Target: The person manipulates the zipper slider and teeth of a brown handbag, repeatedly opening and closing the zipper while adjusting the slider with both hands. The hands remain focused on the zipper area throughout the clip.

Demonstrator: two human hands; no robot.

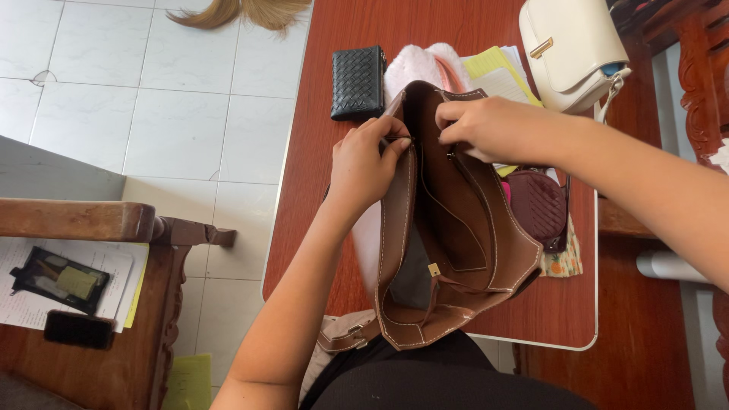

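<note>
The brown leather bag [456,250] lies open on the near end of the reddish table [319,190], its bottom edge hanging over toward the person's lap. Pale stitching runs along every seam, and the inside shows a flat slip pocket and a small brass clasp low down. The left hand [364,167] is pinched shut on the bag's left rim, pulling it wide. The right hand [486,129] comes in from the right, fingers curled closed on the rim at the far side of the opening. The two hands sit apart, mouth of the bag between them.

Just beyond the bag, a black woven wallet [358,82] lies flat, a fluffy pink thing [418,64] beside it, yellow papers [497,72] next over, and a cream handbag [573,49] at the far corner. A dark maroon pouch [538,206] rests against the bag's right side.
</note>
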